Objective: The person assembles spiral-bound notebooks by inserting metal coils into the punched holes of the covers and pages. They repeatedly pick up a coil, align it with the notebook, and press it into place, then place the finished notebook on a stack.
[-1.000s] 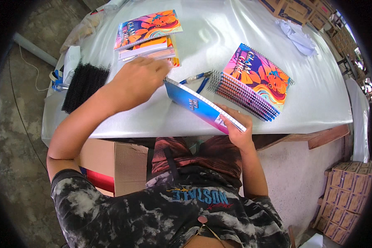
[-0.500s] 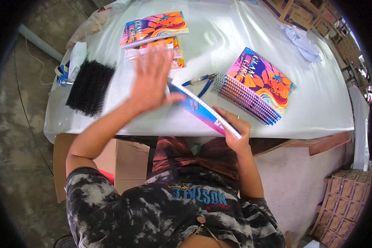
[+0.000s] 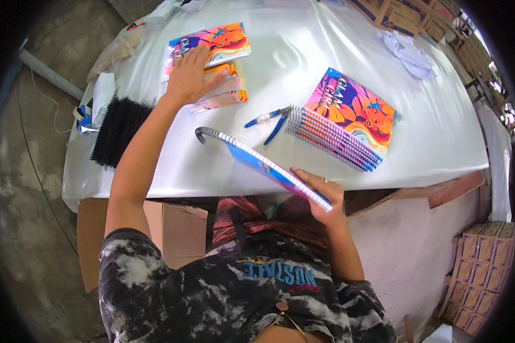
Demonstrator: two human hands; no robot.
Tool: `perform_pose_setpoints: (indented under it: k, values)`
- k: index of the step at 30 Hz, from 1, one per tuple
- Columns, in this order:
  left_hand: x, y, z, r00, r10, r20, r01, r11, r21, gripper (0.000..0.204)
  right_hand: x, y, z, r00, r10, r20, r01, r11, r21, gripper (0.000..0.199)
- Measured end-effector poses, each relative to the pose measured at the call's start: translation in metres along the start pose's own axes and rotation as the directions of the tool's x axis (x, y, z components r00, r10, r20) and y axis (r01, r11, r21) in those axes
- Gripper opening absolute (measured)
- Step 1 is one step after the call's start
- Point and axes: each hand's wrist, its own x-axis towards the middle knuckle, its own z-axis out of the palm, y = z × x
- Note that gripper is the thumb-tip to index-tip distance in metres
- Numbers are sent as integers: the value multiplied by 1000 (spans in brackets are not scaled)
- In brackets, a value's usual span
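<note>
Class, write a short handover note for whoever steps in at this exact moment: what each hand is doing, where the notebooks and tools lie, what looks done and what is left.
Left hand: flat on the unbound stack at the far left of the table.
Right hand: holds one notebook on edge at the near table edge, its coil sticking out past the end.
Pliers: mid-table, untouched.
Bound pile: right of the pliers; looks done.
Black coils: at the left edge.
Left: probably trimming the held notebook's coil, then the stack under the left hand.
</note>
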Motion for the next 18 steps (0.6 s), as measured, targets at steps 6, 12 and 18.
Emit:
perform_pose_setpoints:
  k: [6, 12, 18]
  values:
    - [7, 6, -6, 999, -26, 34, 25, 999, 27, 69, -14, -6, -8, 1000, 27, 9, -27, 999, 30, 29]
    - [3, 4, 1, 998, -64, 21, 64, 998, -4, 70, -13, -21, -27, 993, 63, 103, -76, 989, 129, 26]
    - [1, 10, -5, 994, -109, 27, 109, 994, -8, 66, 7, -38, -33, 943, 110, 313, -206, 934, 291, 26]
